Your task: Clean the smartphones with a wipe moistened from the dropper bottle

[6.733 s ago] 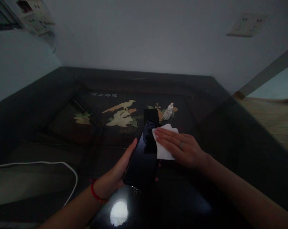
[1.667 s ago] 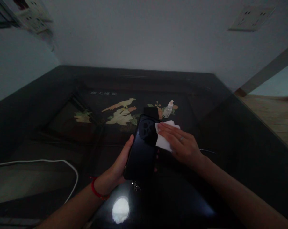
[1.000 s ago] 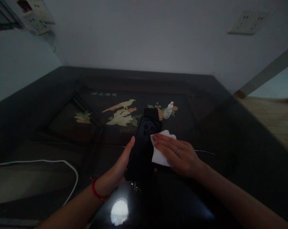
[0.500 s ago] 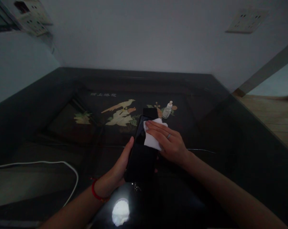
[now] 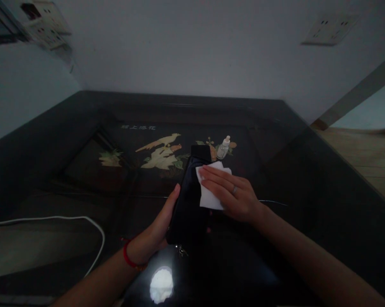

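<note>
Left hand: the left hand (image 5: 159, 226) comes in from the lower left, forearm angled up and to the right, a red band (image 5: 128, 259) at the wrist. It grips the phone (image 5: 189, 204) from the left side, thumb laid along the left edge, fingertips showing at the right edge.
Right hand: the right hand (image 5: 234, 194) reaches in from the lower right, palm down, fingers straight and together, a ring on one finger. It presses the tissue (image 5: 210, 192) flat on the phone's upper right part; not clenched, just flat on the tissue.
Phone: dark, held tilted just above the bench, its top end pointing away from the person, in the middle of the view.
Tissue: white, folded, partly under the right fingers, overhanging the phone's right edge.
Bench: the bench (image 5: 291, 170) is dark and glossy, with an inlaid bird and flower picture (image 5: 162, 151) and a line of characters. A bright reflection lies near the front edge.
Bottle: a small clear bottle (image 5: 223, 147) stands just beyond the phone's top.
Cable: a white cable (image 5: 84, 221) curves over the bench at the left.
Room: pale walls with sockets (image 5: 331, 29) at upper right and upper left; wood floor (image 5: 368, 157) at right.
</note>
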{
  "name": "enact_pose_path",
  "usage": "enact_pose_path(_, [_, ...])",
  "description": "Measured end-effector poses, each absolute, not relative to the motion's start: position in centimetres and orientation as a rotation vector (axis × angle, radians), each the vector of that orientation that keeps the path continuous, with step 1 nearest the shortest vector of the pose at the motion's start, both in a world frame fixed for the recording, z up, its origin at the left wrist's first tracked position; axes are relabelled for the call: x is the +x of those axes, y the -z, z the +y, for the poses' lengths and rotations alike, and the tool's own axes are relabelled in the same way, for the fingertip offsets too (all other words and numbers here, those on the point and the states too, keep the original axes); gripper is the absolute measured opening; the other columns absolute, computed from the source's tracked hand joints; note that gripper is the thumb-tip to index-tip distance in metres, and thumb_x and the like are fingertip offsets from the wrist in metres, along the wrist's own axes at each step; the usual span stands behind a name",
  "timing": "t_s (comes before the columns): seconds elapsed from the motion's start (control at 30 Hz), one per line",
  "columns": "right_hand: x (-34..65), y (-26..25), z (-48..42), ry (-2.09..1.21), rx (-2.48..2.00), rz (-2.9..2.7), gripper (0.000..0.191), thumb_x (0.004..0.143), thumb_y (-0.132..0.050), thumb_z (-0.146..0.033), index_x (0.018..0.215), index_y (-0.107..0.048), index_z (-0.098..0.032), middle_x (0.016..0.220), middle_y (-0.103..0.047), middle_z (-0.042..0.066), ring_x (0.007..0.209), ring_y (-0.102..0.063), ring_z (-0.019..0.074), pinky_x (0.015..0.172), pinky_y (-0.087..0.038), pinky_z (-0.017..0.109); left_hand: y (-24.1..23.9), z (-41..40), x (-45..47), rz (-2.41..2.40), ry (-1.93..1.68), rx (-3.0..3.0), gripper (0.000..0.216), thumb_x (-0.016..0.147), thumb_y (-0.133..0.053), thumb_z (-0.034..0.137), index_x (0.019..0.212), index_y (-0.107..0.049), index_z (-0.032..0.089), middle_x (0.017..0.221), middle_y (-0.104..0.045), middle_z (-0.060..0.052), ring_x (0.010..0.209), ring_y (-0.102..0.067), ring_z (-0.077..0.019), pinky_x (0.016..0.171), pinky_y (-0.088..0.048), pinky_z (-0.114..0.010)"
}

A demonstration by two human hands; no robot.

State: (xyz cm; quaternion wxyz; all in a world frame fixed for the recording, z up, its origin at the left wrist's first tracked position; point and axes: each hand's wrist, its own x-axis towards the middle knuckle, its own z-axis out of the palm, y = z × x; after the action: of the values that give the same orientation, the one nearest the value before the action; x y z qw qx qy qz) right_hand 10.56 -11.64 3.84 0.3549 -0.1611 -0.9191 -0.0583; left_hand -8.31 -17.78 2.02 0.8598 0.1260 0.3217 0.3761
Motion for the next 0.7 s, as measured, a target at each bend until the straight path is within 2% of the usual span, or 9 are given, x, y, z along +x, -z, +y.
enact_pose_path(0.13, [10.3, -4.0, -11.0, 0.203, -0.469, -2.396, 0.029, 0.088, -0.041, -0.013, 0.111, -0.055, -0.004, 0.119, -0.057, 0.021, 0.121, -0.045, 0.0250, 0.093, -0.048, 0.040, -3.2, -17.7, -7.9, 0.832, -0.774, 0.226, 0.068, 0.086, -0.021, 0.059, 0.098, -0.063, 0.006, 0.084, -0.069, -0.018, 0.070, -0.066, -0.0249, 0.068, -0.052, -0.040])
enact_pose_path(0.23, [10.6, -3.5, -11.6, 0.157, -0.486, -2.403, 0.028, 0.087, -0.043, -0.012, 0.110, -0.055, -0.004, 0.117, -0.058, 0.022, 0.120, -0.047, 0.0253, 0.092, -0.049, 0.040, -3.3, -17.5, -7.7, 0.860, -0.837, 0.221, 0.063, 0.087, -0.024, 0.056, 0.099, -0.063, 0.009, 0.085, -0.070, -0.015, 0.069, -0.066, -0.0246, 0.069, -0.051, -0.041])
enact_pose_path(0.37, [11.1, -3.7, -13.2, -0.224, -0.393, -2.394, 0.032, 0.089, -0.043, -0.024, 0.113, -0.053, -0.006, 0.116, -0.059, 0.019, 0.117, -0.050, 0.0222, 0.093, -0.048, 0.037, -2.4, -17.5, -8.0, 0.767, -0.948, 0.183, 0.055, 0.086, -0.035, 0.053, 0.106, -0.062, 0.009, 0.094, -0.069, -0.012, 0.087, -0.064, -0.0220, 0.085, -0.047, -0.035])
enact_pose_path(0.5, [11.3, -5.2, -14.7, -0.548, -0.595, -2.109, 0.034, 0.093, -0.033, -0.030, 0.117, -0.051, -0.014, 0.114, -0.062, 0.012, 0.109, -0.057, 0.0179, 0.091, -0.049, 0.035, -2.1, -17.6, -8.3, 0.757, -0.894, 0.264, 0.058, 0.077, -0.048, 0.060, 0.112, -0.059, 0.016, 0.093, -0.069, -0.009, 0.088, -0.064, -0.0235, 0.085, -0.046, -0.037])
enact_pose_path(0.63, [10.4, -5.6, -16.3, -0.419, -0.309, -2.227, 0.034, 0.093, -0.033, -0.024, 0.116, -0.052, -0.008, 0.116, -0.061, 0.015, 0.116, -0.052, 0.0208, 0.089, -0.051, 0.034, -2.3, -17.6, -8.1, 0.762, -0.987, 0.325, 0.066, 0.067, -0.059, 0.062, 0.117, -0.054, 0.019, 0.101, -0.066, -0.007, 0.093, -0.061, -0.0207, 0.082, -0.046, -0.030])
enact_pose_path(0.7, [9.9, -5.1, -17.0, -0.251, -0.177, -2.363, 0.031, 0.090, -0.036, -0.015, 0.111, -0.056, -0.004, 0.115, -0.061, 0.015, 0.118, -0.049, 0.0218, 0.084, -0.053, 0.029, -2.1, -17.6, -8.0, 0.818, -1.041, 0.361, 0.063, 0.065, -0.061, 0.061, 0.111, -0.056, 0.018, 0.095, -0.065, -0.005, 0.085, -0.061, -0.0168, 0.075, -0.047, -0.026])
